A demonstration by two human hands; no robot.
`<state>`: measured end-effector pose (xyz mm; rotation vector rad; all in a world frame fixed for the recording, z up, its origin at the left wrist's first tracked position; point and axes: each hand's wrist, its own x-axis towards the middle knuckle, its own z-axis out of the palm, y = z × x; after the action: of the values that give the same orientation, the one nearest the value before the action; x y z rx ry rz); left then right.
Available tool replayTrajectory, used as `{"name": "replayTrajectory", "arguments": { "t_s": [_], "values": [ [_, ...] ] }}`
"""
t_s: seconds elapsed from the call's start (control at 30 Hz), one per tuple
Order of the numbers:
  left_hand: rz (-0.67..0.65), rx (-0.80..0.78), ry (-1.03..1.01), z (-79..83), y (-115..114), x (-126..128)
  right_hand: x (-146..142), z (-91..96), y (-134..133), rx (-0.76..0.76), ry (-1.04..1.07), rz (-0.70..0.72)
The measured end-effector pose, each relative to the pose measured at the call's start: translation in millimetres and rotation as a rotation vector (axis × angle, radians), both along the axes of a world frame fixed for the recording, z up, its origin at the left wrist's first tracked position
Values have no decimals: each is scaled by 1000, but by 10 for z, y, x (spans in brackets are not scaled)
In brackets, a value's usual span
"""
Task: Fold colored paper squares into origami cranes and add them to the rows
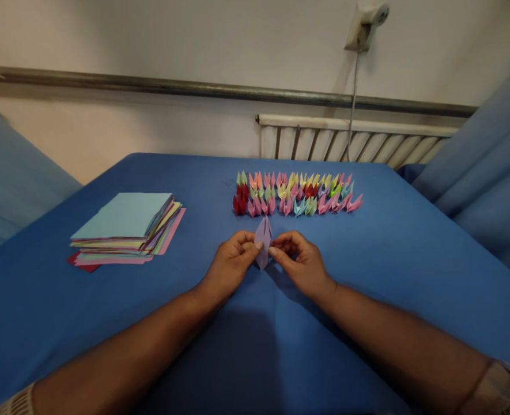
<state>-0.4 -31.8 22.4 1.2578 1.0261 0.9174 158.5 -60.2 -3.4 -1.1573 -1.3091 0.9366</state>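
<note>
Between my two hands stands a folded piece of lilac origami paper (263, 237), a narrow diamond shape with a slit down its upper half. My left hand (235, 259) pinches its left edge between thumb and fingers. On the other side, the thumb and forefinger of my right hand (301, 262) are closed at its right edge. Just beyond the paper, several folded paper cranes (287, 204) in pink, red, green, yellow and blue stand in rows.
A stack of coloured square paper (123, 216), light blue on top, lies at the left on the blue tablecloth (203, 178). Behind the table are a wall pipe (194, 87), a radiator (324, 138) and a socket with a cord (361, 34). Blue curtains (492, 144) hang at both sides.
</note>
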Motion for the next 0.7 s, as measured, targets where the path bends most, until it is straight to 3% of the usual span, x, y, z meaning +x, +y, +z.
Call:
{"name": "replayTrajectory", "arguments": {
  "t_s": [0.17,0.43,0.7],
  "values": [
    [6,70,61,-12,16,-10,-16,-9,7,-44,38,23],
    [8,-16,-41,26,-9,12,2,0,56,-151,239,122],
    [23,349,216,2,9,-43,-28,-6,63,-102,397,96]
  ]
}}
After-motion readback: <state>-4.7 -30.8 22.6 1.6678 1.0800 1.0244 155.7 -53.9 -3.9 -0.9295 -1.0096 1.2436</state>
